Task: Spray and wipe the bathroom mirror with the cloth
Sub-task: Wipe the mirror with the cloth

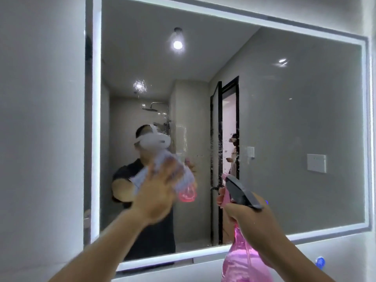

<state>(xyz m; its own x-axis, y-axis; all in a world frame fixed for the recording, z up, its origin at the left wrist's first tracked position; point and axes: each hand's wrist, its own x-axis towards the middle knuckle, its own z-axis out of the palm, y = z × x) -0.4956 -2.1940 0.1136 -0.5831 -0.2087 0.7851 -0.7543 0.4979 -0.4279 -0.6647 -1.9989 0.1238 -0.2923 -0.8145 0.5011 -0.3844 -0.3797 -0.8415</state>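
pink spray bottle [242, 259] is gripped in the right hand [250, 218], fingers wrapped round its neck; the blurred left hand [156, 192] presses a pale cloth [182, 174] flat-fingered against the mirror [284, 119].

Grey wall [40, 119] — mirror [284, 129] mounted on it, w/ lit border.

What I can't make out
The left hand [156, 192] and the cloth [183, 176] it mostly covers are blurred; the spray bottle [242, 259] loses its base to the bottom edge; a small blue thing [319, 262] at lower right I cannot identify.
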